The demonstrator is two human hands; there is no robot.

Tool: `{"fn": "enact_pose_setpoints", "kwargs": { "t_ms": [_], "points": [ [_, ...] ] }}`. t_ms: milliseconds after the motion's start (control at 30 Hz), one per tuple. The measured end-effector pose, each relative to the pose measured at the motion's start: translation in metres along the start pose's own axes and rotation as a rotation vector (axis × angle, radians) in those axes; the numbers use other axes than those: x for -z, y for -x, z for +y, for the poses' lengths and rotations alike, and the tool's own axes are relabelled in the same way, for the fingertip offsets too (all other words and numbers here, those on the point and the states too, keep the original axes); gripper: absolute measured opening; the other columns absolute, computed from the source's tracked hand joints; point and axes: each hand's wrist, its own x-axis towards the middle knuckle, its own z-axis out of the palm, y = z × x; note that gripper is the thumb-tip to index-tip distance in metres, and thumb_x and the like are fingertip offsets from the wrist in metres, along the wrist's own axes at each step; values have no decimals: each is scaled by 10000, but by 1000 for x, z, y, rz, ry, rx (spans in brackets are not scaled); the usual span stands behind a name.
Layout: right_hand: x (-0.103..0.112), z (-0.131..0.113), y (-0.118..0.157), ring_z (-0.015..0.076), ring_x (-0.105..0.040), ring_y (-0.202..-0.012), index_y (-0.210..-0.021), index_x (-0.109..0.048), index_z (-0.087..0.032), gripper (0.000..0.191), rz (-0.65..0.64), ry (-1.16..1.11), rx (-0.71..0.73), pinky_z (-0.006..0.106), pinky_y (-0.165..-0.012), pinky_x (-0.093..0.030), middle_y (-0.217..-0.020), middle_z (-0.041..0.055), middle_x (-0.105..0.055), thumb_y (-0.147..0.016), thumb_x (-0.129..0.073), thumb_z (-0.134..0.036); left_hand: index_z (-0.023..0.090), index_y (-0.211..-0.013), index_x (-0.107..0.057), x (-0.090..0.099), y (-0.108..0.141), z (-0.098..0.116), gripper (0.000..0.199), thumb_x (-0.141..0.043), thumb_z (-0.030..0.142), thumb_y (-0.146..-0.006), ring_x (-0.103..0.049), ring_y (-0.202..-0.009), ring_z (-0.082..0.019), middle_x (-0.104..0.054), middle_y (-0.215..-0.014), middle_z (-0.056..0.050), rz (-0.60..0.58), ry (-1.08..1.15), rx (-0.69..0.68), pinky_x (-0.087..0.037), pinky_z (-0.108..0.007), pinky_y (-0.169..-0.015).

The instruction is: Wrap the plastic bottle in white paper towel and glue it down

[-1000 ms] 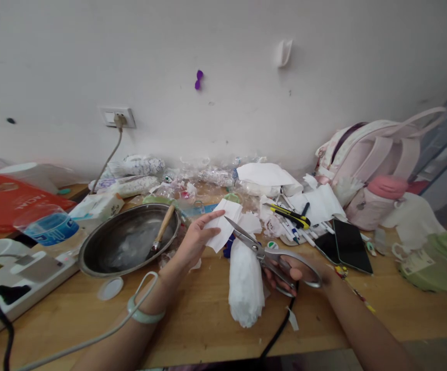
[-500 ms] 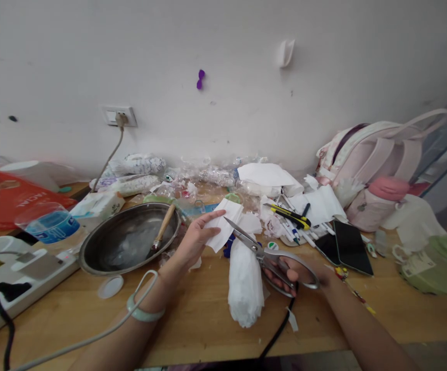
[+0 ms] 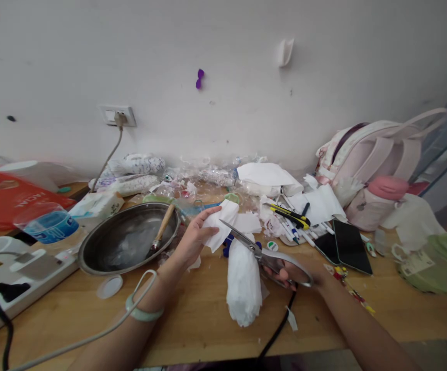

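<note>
Between thumb and fingers, my left hand (image 3: 195, 238) pinches a folded piece of white paper (image 3: 220, 224). My right hand (image 3: 281, 274) has its fingers through the handles of large metal scissors (image 3: 252, 247). The blades point up and left, with their tips at the right edge of the paper, and look nearly closed. Below the scissors, a bundle wrapped in white paper (image 3: 244, 288), shaped like a bottle, lies on the wooden table (image 3: 196, 319). Its upper end is partly hidden by the blades.
A metal basin (image 3: 131, 268) holding a wooden-handled brush (image 3: 164, 226) stands left. Behind lie plastic wrappings and white paper. A yellow-black utility knife (image 3: 289, 215), pens and phones (image 3: 350, 247) sit right, near a pink bottle (image 3: 370, 211) and a backpack (image 3: 378, 149). A power strip (image 3: 38, 278) is far left.
The scissor handles have come closer together, and the blades have closed. The scissors and the paper have shifted slightly left. The wrapped bundle has stayed on the table.
</note>
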Motion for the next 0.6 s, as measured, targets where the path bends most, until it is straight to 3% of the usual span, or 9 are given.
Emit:
{"fn": "enact_pose_setpoints", "kwargs": {
  "t_ms": [167, 333, 600],
  "points": [
    [0, -6, -4, 37, -304, -330, -740, -462, -185, 243, 73, -42, -87, 168, -293, -225, -524, -66, -425, -698, -508, -421, 148, -947, -636, 2, -3, -4, 430, -659, 127, -518, -570, -663, -133, -670, -789, -14, -53, 26, -78, -415, -206, -608],
    [0, -3, -4, 60, -358, -381, -734, -473, -191, 276, 24, -115, 15, 178, -317, -305, -550, -44, -433, -624, -547, -433, 167, -901, -638, 3, -3, -5, 347, -680, 177, -557, -562, -643, -125, -660, -779, 3, -3, 26, -59, -415, -201, -591],
    [-3, 5, -6, 74, -385, -409, -730, -479, -197, 409, 109, -2, 106, 194, -343, -334, -573, -32, -442, -662, -526, -598, 188, -831, -601, 2, -4, -8, 273, -701, 328, -619, -555, -603, -144, -622, -713, 5, 95, -27, -42, -403, -218, -535]
  ]
}}
